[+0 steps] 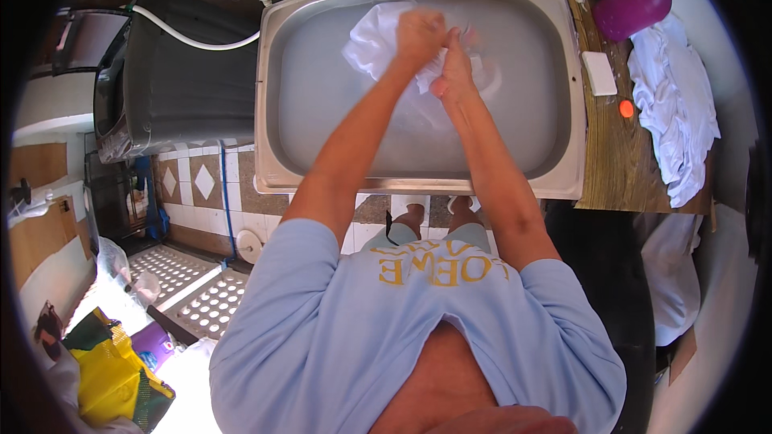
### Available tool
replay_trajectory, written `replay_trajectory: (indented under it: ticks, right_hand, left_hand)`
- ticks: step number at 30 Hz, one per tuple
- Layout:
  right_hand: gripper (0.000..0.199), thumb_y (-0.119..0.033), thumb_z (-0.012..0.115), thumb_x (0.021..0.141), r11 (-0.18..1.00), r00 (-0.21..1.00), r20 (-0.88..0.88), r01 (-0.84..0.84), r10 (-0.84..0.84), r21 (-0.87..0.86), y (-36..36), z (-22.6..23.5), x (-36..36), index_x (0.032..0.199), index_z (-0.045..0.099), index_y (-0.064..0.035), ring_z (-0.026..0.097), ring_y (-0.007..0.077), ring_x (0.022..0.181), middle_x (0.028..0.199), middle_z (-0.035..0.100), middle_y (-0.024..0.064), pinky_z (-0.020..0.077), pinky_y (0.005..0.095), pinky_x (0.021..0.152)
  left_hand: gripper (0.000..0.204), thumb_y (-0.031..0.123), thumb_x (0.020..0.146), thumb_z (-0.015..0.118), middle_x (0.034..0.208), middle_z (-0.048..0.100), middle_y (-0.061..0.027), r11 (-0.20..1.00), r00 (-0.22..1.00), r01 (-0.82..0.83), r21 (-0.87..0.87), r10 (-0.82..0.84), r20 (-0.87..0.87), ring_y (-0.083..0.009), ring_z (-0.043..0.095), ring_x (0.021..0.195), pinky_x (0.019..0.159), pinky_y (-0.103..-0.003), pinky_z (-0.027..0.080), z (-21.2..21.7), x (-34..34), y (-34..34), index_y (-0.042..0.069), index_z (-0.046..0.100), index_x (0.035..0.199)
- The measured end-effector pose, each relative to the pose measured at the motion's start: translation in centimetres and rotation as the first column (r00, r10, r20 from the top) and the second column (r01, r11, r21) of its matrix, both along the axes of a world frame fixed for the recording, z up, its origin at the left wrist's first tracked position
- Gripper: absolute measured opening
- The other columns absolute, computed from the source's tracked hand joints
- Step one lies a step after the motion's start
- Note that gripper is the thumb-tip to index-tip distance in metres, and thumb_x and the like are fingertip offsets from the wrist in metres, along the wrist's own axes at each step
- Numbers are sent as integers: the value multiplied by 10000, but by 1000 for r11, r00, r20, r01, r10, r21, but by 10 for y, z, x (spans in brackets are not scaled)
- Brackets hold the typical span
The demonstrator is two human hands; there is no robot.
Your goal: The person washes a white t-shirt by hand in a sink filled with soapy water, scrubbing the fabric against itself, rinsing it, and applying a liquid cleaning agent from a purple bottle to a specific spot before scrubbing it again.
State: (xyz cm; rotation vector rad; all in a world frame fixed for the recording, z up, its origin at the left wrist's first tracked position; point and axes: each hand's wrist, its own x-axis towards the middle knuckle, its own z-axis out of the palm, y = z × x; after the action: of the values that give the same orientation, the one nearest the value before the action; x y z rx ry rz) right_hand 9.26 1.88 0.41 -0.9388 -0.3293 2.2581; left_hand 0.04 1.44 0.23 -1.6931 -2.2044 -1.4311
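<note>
A white cloth (pixel 371 40) lies bunched in the water of a large steel sink (pixel 563 137). My left hand (pixel 419 34) is closed in a fist on the upper part of the cloth. Just to its right, my right hand (pixel 453 72) grips the same cloth, and the two hands press together over it. Part of the cloth hangs below the hands under the water surface.
A wooden board (pixel 611 161) right of the sink carries a white soap bar (pixel 599 72), a small orange object (pixel 626 108), a purple jug (pixel 635 2) and a heap of white cloth (pixel 675 104). A dark machine (pixel 185 80) stands left. Tiled floor, metal grates (pixel 197 293), a yellow bag (pixel 112 374).
</note>
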Motion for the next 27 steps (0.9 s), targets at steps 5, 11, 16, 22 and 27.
replay_trajectory:
  ticks: [5,11,16,22,27]
  right_hand:
    - [452,-527,434,931,982,813,-564,-47,142,180,29,-55,14,958,514,-83,560,186,818,924,552,60,480,329,722]
    - [443,-527,407,940,997,987,155,-27,38,-75,7,5,-3,1001,506,-100,548,201,883,951,545,59,465,338,766]
    - [455,-515,404,945,999,1000,-21,-4,5,48,22,-21,11,1052,509,-85,522,194,974,1034,533,64,451,351,820]
    - [473,-524,454,923,1000,996,91,7,-5,-25,14,6,1,968,467,-54,533,209,886,957,501,66,490,389,741]
    - [401,-503,461,927,998,998,-3,59,-59,35,32,-22,3,882,447,-106,523,187,791,868,496,40,491,385,697]
  left_hand:
    - [57,83,707,628,657,606,-165,971,943,156,179,-200,266,-316,611,633,610,-326,491,19,63,-2,36,643,680]
    - [75,79,720,634,639,605,-170,997,974,35,65,-49,222,-295,596,590,581,-329,481,-7,11,1,16,635,680]
    - [87,48,734,641,652,614,-158,981,978,152,121,-168,126,-233,576,565,575,-302,467,4,48,-11,-3,619,667]
    - [264,154,822,677,536,541,14,990,834,-96,-105,138,535,-63,456,442,418,-232,356,-13,-31,-17,-3,610,622]
    - [280,213,828,658,538,548,-15,970,745,63,236,-203,636,-135,513,504,489,-302,409,5,26,-13,29,585,630]
